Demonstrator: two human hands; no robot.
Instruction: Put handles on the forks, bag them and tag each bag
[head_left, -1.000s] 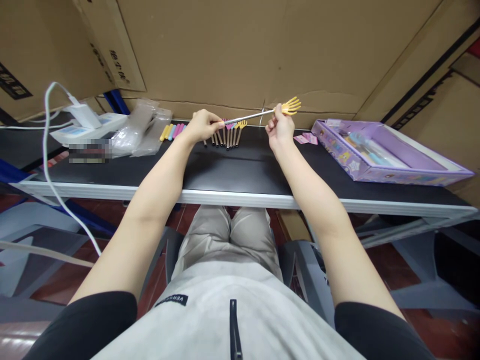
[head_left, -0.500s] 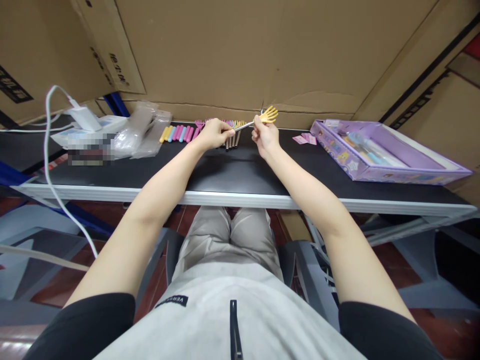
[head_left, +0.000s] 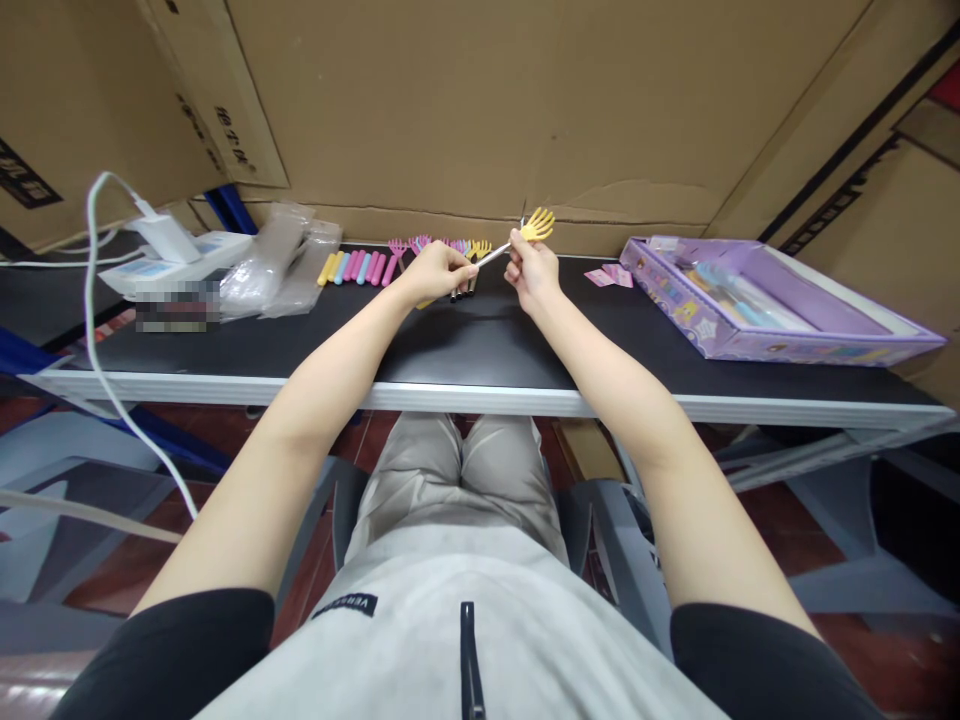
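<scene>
1. Head view: the back scratcher (head_left: 495, 253) is above the black tabletop (head_left: 495, 345), its long axis slanting; the yellow hand-shaped head (head_left: 538, 226) points up and to the right, away from the person, and the silver rod runs down to the left.
2. Head view: the scratcher spans the gap between both hands, its head just beyond the right fingertips, its lower end at the left fingertips.
3. Head view: the right hand (head_left: 535, 274) pinches the rod beside the head between thumb and forefinger, other fingers curled. The left hand (head_left: 439, 271) pinches the lower end, thumb against fingers; whether its palm holds anything, I cannot tell. More scratchers (head_left: 397, 250) lie behind it.
</scene>
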